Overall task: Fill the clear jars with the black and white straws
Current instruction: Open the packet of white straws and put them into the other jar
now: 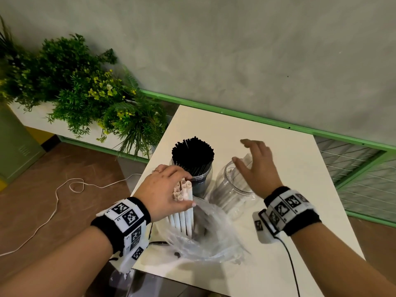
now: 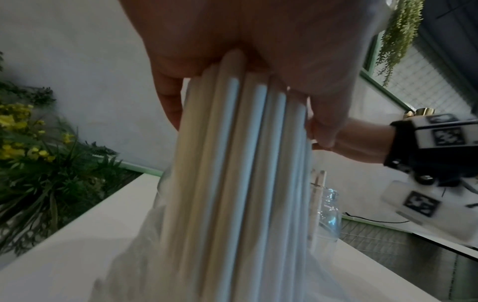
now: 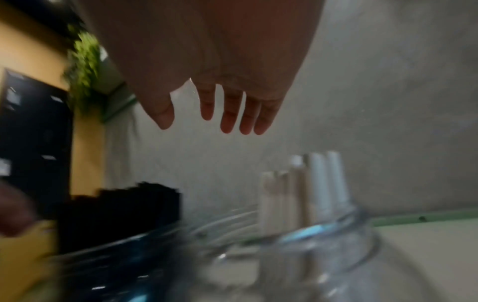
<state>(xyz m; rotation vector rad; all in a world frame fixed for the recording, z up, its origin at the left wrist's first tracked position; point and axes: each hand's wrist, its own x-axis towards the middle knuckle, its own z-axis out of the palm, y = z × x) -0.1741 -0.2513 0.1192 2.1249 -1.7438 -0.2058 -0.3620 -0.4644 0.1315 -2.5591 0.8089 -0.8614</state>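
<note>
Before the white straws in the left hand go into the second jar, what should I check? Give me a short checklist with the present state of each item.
1. Left hand grips the white straw bundle firmly: ok, fingers wrap around it.
2. Bundle is clear of the plastic bag: not ok, the lower ends are still inside it.
3. Right hand is free to steady the jar: ok, open and holding nothing.
4. Clear jar has room: ok, only a few white straws inside.
5. Clear jar stands upright: cannot tell, it looks tilted in the head view.
6. Jar of black straws is already filled: ok.
</note>
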